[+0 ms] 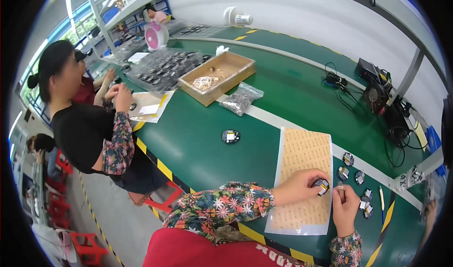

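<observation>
My left hand (298,186) is closed around a small black rounded electronic module (321,187) with a pale patch on its face. Just right of it, my right hand (346,209) pinches a small greyish-brown piece (340,187), too small to name, with its tip pointing up. Beneath my left hand lies a tan sheet of small stickers (304,154) on white backing. Several similar modules (343,173) sit on the green table right of the sheet. A lone module (230,136) rests to the left of it.
A wooden box (217,78) with white cords stands farther back, beside a clear bag of small parts (241,98). Near the right edge lies a thin pen-like tool (382,202). Cables and a black fan (375,97) crowd the back right. A co-worker (85,116) works at left.
</observation>
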{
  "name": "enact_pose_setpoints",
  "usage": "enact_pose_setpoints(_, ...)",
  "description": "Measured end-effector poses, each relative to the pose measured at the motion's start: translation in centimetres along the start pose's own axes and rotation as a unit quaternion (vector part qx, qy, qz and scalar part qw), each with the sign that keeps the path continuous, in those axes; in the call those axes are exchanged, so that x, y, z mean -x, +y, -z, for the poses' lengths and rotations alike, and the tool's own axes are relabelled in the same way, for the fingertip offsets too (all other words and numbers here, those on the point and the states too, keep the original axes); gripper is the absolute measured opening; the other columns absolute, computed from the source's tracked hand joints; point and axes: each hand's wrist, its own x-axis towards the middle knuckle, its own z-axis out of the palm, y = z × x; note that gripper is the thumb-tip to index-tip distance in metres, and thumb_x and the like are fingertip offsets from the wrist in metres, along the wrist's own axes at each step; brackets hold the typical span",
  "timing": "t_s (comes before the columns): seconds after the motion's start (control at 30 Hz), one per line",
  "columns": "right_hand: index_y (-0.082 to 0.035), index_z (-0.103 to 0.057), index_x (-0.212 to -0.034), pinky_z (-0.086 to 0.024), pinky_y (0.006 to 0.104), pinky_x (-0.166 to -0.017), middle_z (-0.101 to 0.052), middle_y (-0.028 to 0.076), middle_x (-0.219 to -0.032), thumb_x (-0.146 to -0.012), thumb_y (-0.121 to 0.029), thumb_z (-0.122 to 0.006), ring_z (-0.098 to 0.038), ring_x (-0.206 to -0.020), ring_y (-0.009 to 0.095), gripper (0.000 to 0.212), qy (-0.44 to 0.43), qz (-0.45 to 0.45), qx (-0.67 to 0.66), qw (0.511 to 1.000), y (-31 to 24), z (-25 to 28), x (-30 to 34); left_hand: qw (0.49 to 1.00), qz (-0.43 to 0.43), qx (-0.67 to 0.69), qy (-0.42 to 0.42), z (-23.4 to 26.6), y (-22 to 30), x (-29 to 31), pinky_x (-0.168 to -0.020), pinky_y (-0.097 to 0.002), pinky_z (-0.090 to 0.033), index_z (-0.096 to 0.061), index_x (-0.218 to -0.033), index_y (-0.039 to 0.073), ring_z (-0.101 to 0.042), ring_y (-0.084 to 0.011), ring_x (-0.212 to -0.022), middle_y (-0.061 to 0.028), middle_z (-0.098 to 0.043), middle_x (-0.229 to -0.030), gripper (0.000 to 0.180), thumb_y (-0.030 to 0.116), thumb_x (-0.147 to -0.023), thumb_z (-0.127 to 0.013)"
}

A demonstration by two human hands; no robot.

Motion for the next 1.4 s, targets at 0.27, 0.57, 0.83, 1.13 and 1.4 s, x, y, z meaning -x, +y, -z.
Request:
enact_pose_setpoints(0.27,0.001,-0.059,-0.083,-0.042,0.0263,-0.048,-0.057,0.011,-0.064,-0.076,-0.007,-0.062,-0.054,-0.052,0.016,0.011,-0.033,0.015,-0.014,0.999,-0.3,-1.5,-1.3,0.998,-0.003,0.041,0.055,1.6,0.8,0.6,-0.077,-0.0245,-0.05,-0.044,-0.11,0.001,-0.056,-0.0125,-0.093,-0.0074,-0.054,-0.105,0.031,-0.005,-0.081,-0.053)
enact_pose_setpoints(0.57,0.001,-0.059,-0.084,-0.035,0.0248,-0.045,-0.051,0.006,-0.059,-0.074,-0.006,-0.064,-0.043,-0.049,0.01,0.014,-0.003,0.021,-0.039,0.999,0.1,-0.5,-1.0,0.998,0.034,0.011,0.046,0.6,1.5,0.1,-0.078,-0.0238,-0.049,-0.046,-0.107,-0.001,-0.057,-0.0119,-0.09,-0.0082,-0.057,-0.101,0.028,-0.006,-0.08,-0.053)
enact_pose_setpoints(0.83,0.001,-0.06,-0.086,-0.035,0.0241,-0.044,-0.05,0.005,-0.055,-0.075,-0.006,-0.063,-0.042,-0.047,0.009,0.014,-0.022,0.007,-0.069,0.997,-0.3,-0.9,-0.9,0.998,0.038,-0.001,0.04,0.7,1.7,0.7,-0.081,-0.0246,-0.048,-0.048,-0.108,-0.002,-0.056,-0.0117,-0.093,-0.0076,-0.056,-0.102,0.027,-0.006,-0.081,-0.053)
enact_pose_setpoints(1.13,0.002,-0.06,-0.085,-0.036,0.0239,-0.044,-0.051,0.005,-0.054,-0.076,-0.004,-0.062,-0.043,-0.046,0.009,0.012,-0.025,0.015,-0.069,0.997,-0.3,-0.6,-1.0,0.998,0.044,0.026,0.032,0.3,2.2,0.5,-0.077,-0.0233,-0.048,-0.049,-0.108,-0.001,-0.056,-0.0109,-0.09,-0.0066,-0.056,-0.1,0.026,-0.005,-0.083,-0.051)
enact_pose_setpoints(1.4,0.002,-0.06,-0.085,-0.04,0.0237,-0.046,-0.056,0.008,-0.061,-0.076,-0.004,-0.062,-0.05,-0.049,0.01,0.011,-0.022,0.019,-0.086,0.996,0.2,-1.2,-1.1,0.999,0.047,-0.002,0.025,0.8,2.0,0.4,-0.08,-0.0239,-0.047,-0.047,-0.111,-0.001,-0.055,-0.0108,-0.093,-0.007,-0.055,-0.104,0.029,-0.005,-0.082,-0.051)
